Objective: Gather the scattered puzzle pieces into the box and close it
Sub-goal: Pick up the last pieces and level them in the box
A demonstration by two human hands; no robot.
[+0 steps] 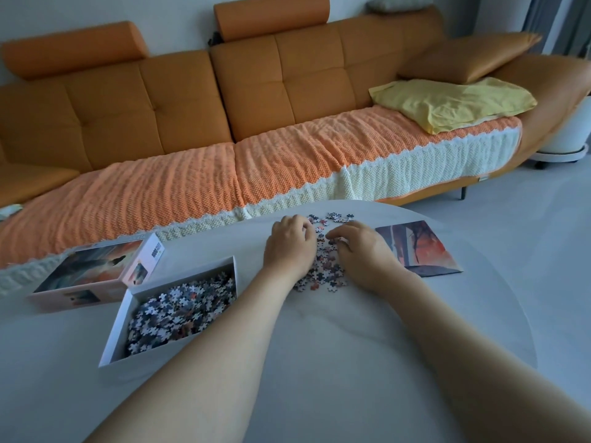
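Both hands rest on a heap of loose puzzle pieces at the far side of the round white table. The left hand and right hand are cupped, fingers curled down onto the pieces (whether either pinches 1 cannot be told). The open box, part-filled, sits left; its lid lies just behind.

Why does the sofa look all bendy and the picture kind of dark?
In the head view, the wide-angle lens curves the sofa and the table edge; the light is dim and bluish, with soft shadows; the loose puzzle pieces between the left hand and right hand look slightly soft.
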